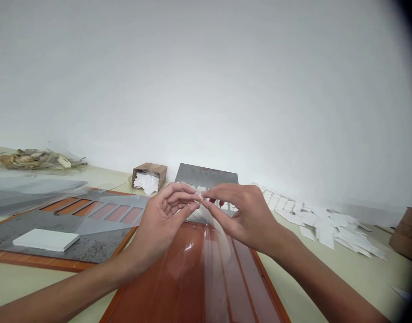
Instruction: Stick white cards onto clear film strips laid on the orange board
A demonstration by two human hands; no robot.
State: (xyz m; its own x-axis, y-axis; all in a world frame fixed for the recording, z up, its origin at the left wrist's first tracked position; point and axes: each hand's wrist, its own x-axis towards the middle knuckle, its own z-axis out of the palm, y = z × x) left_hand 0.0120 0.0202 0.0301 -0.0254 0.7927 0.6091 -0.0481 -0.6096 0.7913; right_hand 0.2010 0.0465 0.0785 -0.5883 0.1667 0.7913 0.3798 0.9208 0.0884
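Observation:
My left hand (170, 208) and my right hand (241, 211) meet in the middle, fingertips pinched on the top edge of a clear plastic film (216, 264). The film hangs down from my fingers over a reddish-brown grooved board (159, 287). Behind my hands a grey metal plate (209, 174) leans up at the board's far end; cut-outs show in its lower part, which my fingers partly cover.
On the left, a second board carries a grey template (101, 251) with slots, a white block (46, 239) and clear sheets (31, 193). A carton of white pieces (148, 172), crumpled scraps (37, 159), loose white cards (327, 224) and a brown box (408, 235) lie around.

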